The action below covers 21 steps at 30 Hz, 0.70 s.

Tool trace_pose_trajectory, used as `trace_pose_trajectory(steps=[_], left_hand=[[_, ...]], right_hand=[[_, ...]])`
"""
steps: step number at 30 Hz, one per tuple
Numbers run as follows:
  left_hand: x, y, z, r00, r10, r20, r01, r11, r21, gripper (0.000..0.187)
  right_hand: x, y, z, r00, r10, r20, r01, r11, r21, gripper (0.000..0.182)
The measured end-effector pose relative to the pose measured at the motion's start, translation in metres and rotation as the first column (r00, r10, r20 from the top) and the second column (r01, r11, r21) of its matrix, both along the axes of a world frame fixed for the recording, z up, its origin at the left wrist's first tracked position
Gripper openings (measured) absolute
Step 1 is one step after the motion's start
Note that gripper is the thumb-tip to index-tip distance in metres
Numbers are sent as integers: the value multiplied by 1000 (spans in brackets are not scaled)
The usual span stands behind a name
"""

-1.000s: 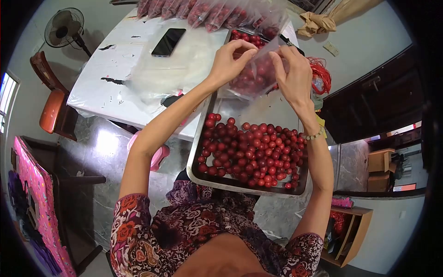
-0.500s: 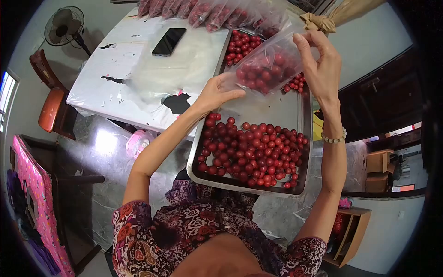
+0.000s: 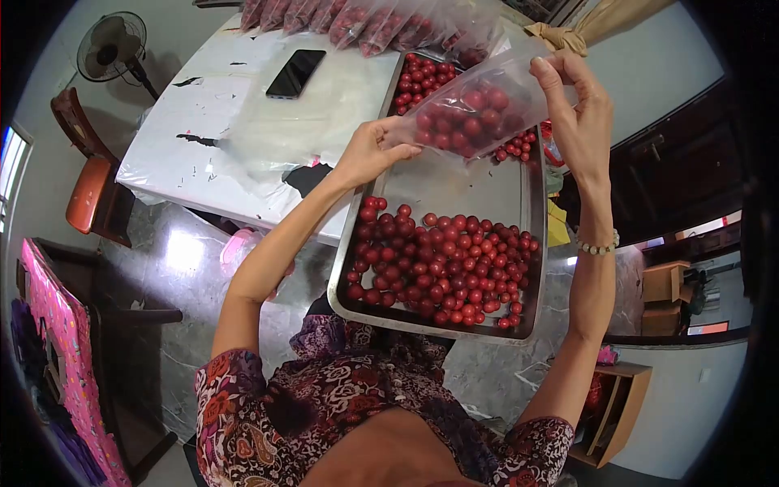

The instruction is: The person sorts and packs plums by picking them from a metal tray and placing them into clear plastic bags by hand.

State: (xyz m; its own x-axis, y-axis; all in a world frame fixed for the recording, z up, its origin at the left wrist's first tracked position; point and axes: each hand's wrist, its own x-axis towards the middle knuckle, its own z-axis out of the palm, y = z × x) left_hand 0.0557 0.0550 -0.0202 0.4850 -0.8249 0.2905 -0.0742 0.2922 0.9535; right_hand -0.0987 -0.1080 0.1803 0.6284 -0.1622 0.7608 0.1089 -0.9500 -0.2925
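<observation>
A clear plastic bag (image 3: 466, 120) with round red fruits inside is held tilted above the far half of a metal tray (image 3: 537, 243). My left hand (image 3: 377, 152) pinches its left corner. My right hand (image 3: 578, 97), with a beaded bracelet at the wrist, grips the bag's other end at the upper right. Below the bag, a wide heap of loose red fruits (image 3: 446, 264) covers the near part of the tray. More red fruits (image 3: 422, 79) lie in the tray's far left corner, and a few at its far right.
A white-covered table (image 3: 195, 101) bears a black phone (image 3: 296, 74) on a stack of clear plastic bags (image 3: 251, 134). Filled bags (image 3: 357, 23) line its far edge. A wooden chair (image 3: 93, 191) and a fan (image 3: 112, 49) stand at the left.
The bag of fruits and my right hand have moved slightly right, and the bag looks more stretched between my hands. My left hand has shifted a little up and left.
</observation>
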Motion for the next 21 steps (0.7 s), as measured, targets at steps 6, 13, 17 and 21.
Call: trace_pose_trajectory(steps=[6, 13, 17, 21], left_hand=[[-24, -8, -5, 543, -555, -630, 367, 832, -416, 79], [-34, -16, 3, 324, -538, -778, 313, 837, -449, 93], [-33, -13, 7, 323, -517, -793, 307, 849, -429, 92], [-31, -12, 2, 137, -509, -849, 281, 842, -460, 91]], right_hand=[[9, 19, 4, 997, -18, 81, 42, 948, -316, 18], [14, 32, 4, 998, 63, 23, -50, 924, -380, 17], [15, 28, 8, 984, 173, -52, -181, 949, -258, 20], [12, 14, 3, 978, 208, 6, -200, 946, -257, 29]])
